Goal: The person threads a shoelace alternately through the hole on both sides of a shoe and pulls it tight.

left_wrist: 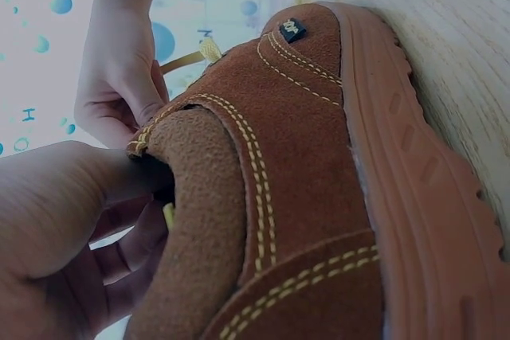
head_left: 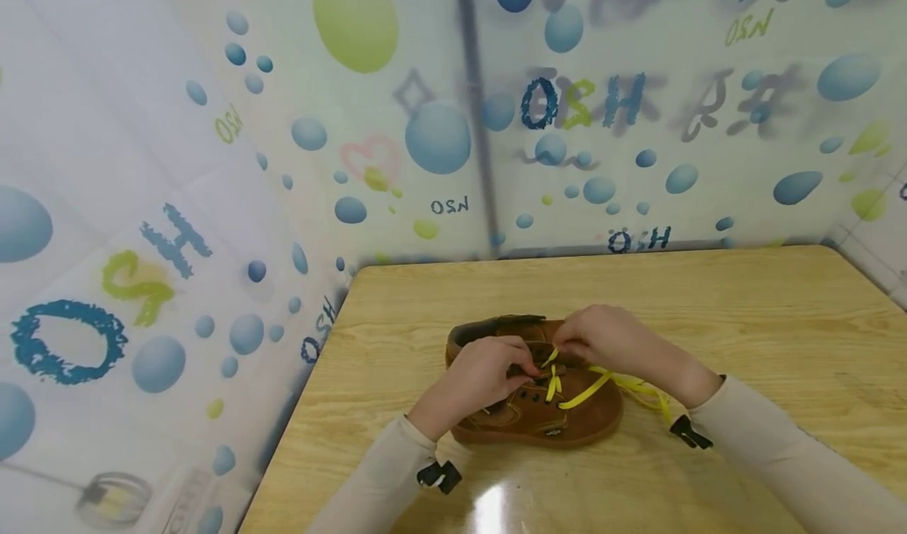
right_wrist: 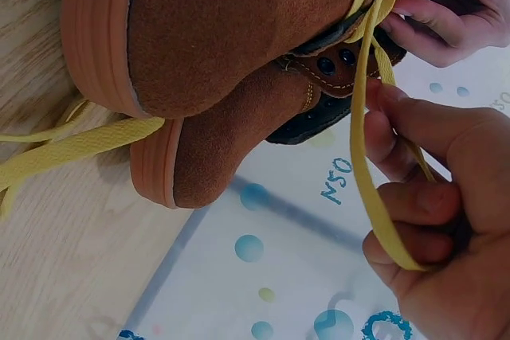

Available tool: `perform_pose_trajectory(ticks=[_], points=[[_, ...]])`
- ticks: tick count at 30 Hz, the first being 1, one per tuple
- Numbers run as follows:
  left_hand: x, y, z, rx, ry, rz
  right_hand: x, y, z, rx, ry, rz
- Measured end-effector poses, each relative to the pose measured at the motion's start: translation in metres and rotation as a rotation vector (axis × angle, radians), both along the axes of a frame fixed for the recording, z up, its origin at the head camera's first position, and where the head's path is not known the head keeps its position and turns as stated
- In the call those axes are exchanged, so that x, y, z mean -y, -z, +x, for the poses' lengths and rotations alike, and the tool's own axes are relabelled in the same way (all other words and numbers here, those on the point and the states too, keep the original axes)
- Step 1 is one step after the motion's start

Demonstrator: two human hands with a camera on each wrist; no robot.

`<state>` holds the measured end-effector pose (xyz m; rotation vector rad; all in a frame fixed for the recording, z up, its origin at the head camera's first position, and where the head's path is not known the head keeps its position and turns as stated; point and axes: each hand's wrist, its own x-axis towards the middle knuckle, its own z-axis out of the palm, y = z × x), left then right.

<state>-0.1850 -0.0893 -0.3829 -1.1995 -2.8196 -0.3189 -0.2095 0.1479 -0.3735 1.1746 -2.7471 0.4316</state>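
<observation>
1. Nearest the viewer, two pale sleeves [head_left: 786,447] slanted in from the lower edge. A strand could have caught on the black clip [head_left: 690,432] at the right cuff, since yellow lace dangled close beside it.

2. The left hand [head_left: 485,372] came in from the lower left, its fingers bent, thumb and forefinger together on the lacing edge. Whether it also pinched lace, I could not tell. Had that pinch loosened, the edge might have sprung away and let slack into the lacing.

3. The nearer shoe [head_left: 527,420] sat upright on the table [head_left: 744,298], toe to the right, below both hands. A hard sideways pull could have skewed or tipped it — no hand appeared to press its sole down.

4. The right hand [head_left: 616,341] arched over the front of the shoe, wrist to the right, fingers curled and clamped on the yellow lace [right_wrist: 358,141]. The lace also hung in a loop outside the fingers; a careless tug there might have twisted or knotted it.

5. The farther shoe [right_wrist: 231,145] stood just behind. Loose strands [right_wrist: 88,147] trailed onto the table near both toes — likely to snag between the soles if dragged.

6. Beyond rose a bubble-printed wall [head_left: 397,235].
</observation>
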Motion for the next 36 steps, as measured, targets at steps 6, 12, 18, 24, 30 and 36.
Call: perform_pose_trajectory(ticks=[6,12,18,24,30,36], points=[[0.001,0.001,-0.001,-0.001,0.006,0.009,0.003,-0.001,0.000,-0.034,-0.004,0.014],[0.001,0.003,-0.003,-0.061,0.033,0.044,0.011,0.001,0.002,-0.080,-0.008,0.032],[0.000,0.006,-0.006,-0.128,0.078,0.044,0.016,0.007,0.004,-0.088,0.053,0.001],[-0.001,0.008,-0.009,-0.068,0.093,0.050,0.020,0.013,0.006,-0.065,0.108,-0.039],[-0.004,0.007,-0.010,-0.054,0.071,0.049,0.017,0.017,0.007,0.039,0.099,-0.079],[-0.006,0.008,-0.010,-0.090,0.035,0.031,0.013,0.016,0.007,0.232,0.049,-0.162]])
